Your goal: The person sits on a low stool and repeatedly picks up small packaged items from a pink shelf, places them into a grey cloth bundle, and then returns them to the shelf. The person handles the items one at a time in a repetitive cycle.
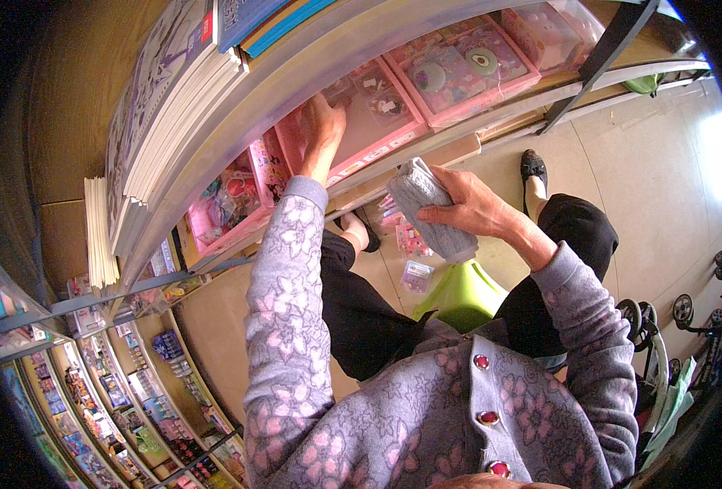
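Note:
In my right hand (467, 205) is a folded grey cloth (425, 208), which looks like a towel, held in front of the shelf. My left hand (325, 122) reaches into a pink plastic box (361, 160) on a lower shelf. Its fingertips are partly lost against the box and the small packaged goods (387, 105) at the back, so whether they grip anything is unclear. Much of that box's floor shows bare. Beside it to the right stands another pink box (437, 119) filled with packaged trinkets, and to the left a pink compartment (223, 214) holds bagged items.
Stacked books (177, 128) fill the shelf above, its edge overhanging the boxes. A dark metal upright (599, 67) stands at right. Between my legs is a green plastic stool (464, 293); small packages (417, 276) lie on the floor. Wheeled frames (648, 330) stand at right, stocked shelves (122, 397) lower left.

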{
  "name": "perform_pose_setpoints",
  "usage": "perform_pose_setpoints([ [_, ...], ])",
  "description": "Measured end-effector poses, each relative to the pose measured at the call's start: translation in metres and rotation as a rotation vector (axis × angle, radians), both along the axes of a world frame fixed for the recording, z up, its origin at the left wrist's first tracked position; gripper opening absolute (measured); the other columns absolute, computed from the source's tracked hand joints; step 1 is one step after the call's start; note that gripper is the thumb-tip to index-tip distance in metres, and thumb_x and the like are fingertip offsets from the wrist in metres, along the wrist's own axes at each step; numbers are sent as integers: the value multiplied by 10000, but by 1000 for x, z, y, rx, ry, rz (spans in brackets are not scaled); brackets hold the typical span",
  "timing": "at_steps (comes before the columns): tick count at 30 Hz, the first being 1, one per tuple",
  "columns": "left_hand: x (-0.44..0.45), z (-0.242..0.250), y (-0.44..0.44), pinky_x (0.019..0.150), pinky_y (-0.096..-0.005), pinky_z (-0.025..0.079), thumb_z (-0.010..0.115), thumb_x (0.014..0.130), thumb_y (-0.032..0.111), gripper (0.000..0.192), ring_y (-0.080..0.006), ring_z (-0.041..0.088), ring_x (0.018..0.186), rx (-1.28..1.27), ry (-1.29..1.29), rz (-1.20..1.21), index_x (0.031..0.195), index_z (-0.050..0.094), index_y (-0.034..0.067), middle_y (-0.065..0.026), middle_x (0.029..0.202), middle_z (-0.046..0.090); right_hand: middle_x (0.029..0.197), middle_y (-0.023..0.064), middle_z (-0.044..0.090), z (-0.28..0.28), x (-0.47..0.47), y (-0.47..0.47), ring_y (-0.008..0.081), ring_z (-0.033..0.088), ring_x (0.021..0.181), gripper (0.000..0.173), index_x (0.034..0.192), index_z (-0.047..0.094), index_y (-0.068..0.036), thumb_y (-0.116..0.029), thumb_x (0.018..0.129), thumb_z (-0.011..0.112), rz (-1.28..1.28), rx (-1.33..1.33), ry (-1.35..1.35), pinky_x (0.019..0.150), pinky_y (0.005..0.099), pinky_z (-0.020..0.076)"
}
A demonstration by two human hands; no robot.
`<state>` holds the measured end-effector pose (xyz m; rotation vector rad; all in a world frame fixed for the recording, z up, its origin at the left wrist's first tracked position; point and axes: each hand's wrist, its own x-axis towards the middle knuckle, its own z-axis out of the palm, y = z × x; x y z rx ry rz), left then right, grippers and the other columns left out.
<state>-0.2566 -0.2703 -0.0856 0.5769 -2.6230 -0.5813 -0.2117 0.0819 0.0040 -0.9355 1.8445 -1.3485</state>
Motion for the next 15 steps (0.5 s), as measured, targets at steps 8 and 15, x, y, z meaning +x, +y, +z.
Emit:
perform_pose_setpoints([
  [8,-1,5,2,1060,-501,421,769,807,283,742,-476,505,1283,16,-4,-16,1416,448,4,-296,1400,518,936,203,678,-6,-1,2,296,670,864,489,1182,570,16,-241,816,767,9,3,-5,797,396,510],
  [15,-2,11,5,1019,-506,454,769,810,274,696,-457,555,1235,54,-48,36,1372,468,-6,-277,1350,569,985,223,699,-7,-2,4,355,694,926,477,1150,604,-5,-279,794,765,-6,-25,-28,827,425,525],
])
